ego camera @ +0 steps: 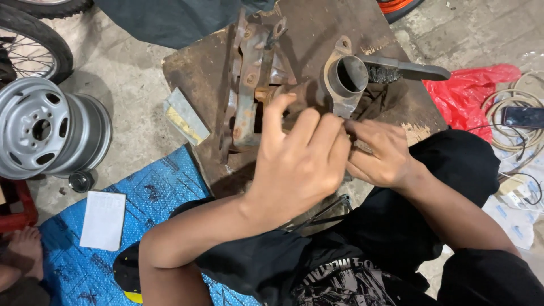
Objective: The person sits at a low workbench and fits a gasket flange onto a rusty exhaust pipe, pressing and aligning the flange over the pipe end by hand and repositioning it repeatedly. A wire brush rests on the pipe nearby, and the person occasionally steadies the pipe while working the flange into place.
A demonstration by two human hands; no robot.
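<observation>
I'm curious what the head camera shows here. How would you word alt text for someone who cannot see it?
Seen from above, a seated person's left hand and right hand work on a rusty metal pipe part lying on a dark wooden board. A wire brush lies beside the pipe's open end; a grey wheel rim rests on the concrete floor at left.

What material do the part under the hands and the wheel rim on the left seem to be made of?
The pipe part looks like cast iron or steel: brown, rough and rusty all over, with dull bare patches. The wheel rim looks like painted or plain steel: smooth, even silver-grey with soft highlights. The left hand and right hand rest on the rusty part.
</observation>
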